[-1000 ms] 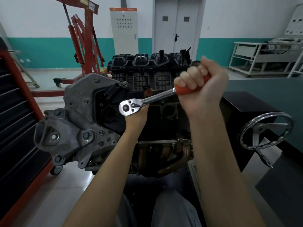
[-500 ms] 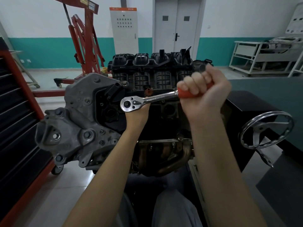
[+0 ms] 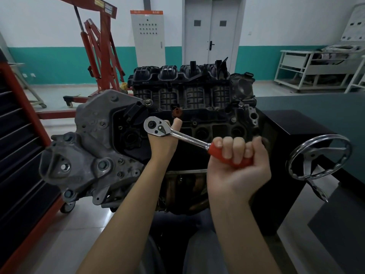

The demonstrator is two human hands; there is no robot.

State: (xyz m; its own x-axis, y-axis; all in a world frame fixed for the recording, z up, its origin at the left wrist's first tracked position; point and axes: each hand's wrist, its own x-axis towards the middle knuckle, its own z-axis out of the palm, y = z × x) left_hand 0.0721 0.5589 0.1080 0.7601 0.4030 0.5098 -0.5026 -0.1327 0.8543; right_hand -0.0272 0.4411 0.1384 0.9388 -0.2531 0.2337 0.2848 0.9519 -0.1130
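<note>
Swung ratchet wrench (image 3: 177, 136) handle down-right since earlier, head against engine (image 3: 197, 99) front. Clenching red handle end with right hand (image 3: 239, 167) for leverage; steadying head with left hand (image 3: 164, 143), grip there hidden, cannot tell.

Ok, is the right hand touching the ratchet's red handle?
Touching. In the head view the right hand grips the red handle, fingers curled round it.
</note>
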